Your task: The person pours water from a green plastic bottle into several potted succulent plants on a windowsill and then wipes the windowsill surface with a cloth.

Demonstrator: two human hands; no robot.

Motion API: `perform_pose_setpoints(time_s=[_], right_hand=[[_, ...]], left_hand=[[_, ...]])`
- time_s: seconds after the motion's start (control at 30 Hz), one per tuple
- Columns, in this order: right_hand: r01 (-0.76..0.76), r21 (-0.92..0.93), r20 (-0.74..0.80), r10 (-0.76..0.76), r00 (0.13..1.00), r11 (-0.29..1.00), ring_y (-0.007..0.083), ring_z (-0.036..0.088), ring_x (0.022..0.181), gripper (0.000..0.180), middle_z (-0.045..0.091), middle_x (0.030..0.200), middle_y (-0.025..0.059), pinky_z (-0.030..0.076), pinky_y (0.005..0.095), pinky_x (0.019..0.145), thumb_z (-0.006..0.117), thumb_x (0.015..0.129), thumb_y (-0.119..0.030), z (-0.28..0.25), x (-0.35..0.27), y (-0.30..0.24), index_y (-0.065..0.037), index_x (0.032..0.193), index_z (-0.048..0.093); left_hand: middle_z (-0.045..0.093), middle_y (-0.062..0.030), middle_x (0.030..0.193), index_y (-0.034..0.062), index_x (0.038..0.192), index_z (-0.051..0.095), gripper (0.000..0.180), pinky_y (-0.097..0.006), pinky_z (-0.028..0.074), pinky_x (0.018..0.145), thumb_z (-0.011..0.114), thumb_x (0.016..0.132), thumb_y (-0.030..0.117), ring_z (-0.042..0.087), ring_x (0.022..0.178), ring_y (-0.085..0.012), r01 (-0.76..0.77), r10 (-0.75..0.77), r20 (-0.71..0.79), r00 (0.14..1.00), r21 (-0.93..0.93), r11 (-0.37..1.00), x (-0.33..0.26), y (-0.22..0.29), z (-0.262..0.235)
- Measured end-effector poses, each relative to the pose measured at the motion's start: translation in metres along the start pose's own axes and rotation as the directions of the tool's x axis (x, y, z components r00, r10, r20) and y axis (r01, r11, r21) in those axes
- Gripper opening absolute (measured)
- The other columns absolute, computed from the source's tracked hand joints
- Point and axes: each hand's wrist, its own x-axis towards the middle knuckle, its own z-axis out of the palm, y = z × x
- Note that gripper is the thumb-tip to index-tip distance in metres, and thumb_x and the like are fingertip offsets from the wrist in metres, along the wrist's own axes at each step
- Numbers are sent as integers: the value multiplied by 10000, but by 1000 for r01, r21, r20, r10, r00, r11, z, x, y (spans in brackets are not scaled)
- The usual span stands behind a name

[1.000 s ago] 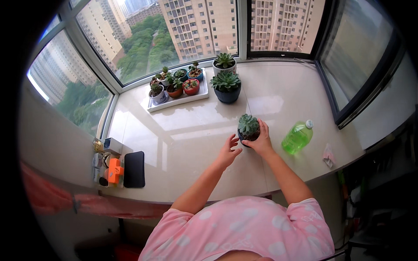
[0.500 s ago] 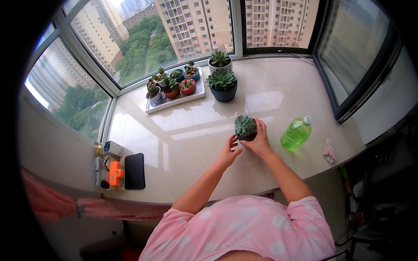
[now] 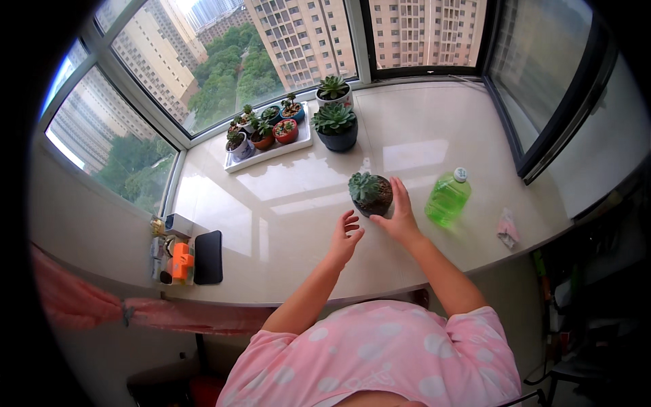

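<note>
A potted succulent [image 3: 365, 188] with blue-green leaves stands on the pale tabletop in front of me, in a dark round pot. Its rosette leans over the left side, leaving brown grit bare on the right. Around the pot's right side curves my right hand [image 3: 401, 218], thumb at the near edge and fingers along the far right. My left hand [image 3: 346, 239] hovers just below and left of the pot, fingers apart and nothing in it. Right of my right hand stands a clear bottle of green liquid [image 3: 448, 199] with a white cap.
A white tray [image 3: 271, 154] of several small potted succulents sits by the window. Beside it are a larger succulent in a dark pot [image 3: 337, 138] and one in a white pot [image 3: 335, 95]. A black phone [image 3: 208, 258], an orange object [image 3: 182, 262] and a crumpled pink cloth [image 3: 506, 228] lie near the edges.
The potted succulent has been turned, its rosette now on the left with more grit showing. My left hand has drawn away from the pot. The whole view has shifted slightly.
</note>
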Motion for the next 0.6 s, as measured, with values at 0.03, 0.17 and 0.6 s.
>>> perform_pose_setpoints(time_s=[0.03, 0.17, 0.6], right_hand=[[1, -1, 3, -1, 1000, 1000, 359, 330, 1283, 951, 326, 1374, 192, 358, 422, 1034, 806, 639, -137, -14, -6, -2, -99, 1420, 264], [-40, 159, -51, 49, 997, 987, 253, 522, 1060, 509, 490, 1195, 134, 447, 357, 882, 683, 734, -21, -90, -47, 8, -56, 1208, 501], [-77, 33, 193, 69, 979, 997, 351, 411, 1225, 1040, 336, 1365, 186, 371, 431, 1019, 828, 649, -215, -166, -40, 103, -60, 1441, 173]], left_hand=[[514, -94, 1234, 74, 1341, 381, 566, -331, 462, 888, 636, 836, 68, 522, 1080, -183, -6, 6, -36, 999, 10, 1000, -4, 2, 4], [534, -87, 1200, 61, 1305, 414, 471, -309, 433, 925, 600, 873, 73, 530, 1047, -157, -5, 6, 36, 999, -11, 1000, -10, 11, 37], [318, -171, 1449, 55, 1466, 148, 1001, -446, 317, 1059, 798, 728, 242, 305, 1351, -287, -131, 125, 99, 987, 50, 990, 42, 23, 182]])
